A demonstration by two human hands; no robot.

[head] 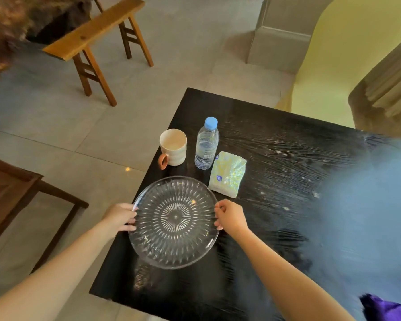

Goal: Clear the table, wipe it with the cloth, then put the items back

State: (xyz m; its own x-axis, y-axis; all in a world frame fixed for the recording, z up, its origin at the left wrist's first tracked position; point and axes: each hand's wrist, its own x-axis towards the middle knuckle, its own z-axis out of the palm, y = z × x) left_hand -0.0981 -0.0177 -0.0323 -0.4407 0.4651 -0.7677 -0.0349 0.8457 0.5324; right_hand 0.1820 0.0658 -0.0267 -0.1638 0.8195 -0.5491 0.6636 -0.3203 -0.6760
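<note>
A round clear glass plate [174, 222] with a ribbed pattern lies near the left edge of the black table [276, 172]. My left hand [120, 216] grips its left rim and my right hand [230, 216] grips its right rim. Behind the plate stand a cream mug [173, 147] with a brown handle and a clear water bottle [207, 143] with a blue cap. A pale green tissue pack [228, 173] lies to the right of the bottle. A purple cloth [383, 309] shows at the bottom right corner, partly cut off by the frame.
A wooden bench [95, 33] stands on the tiled floor at the back left. A dark wooden frame [16, 191] sits left of the table. A yellow-covered chair [347, 54] is behind the table's far right. A blurred blue patch hides the table's right side.
</note>
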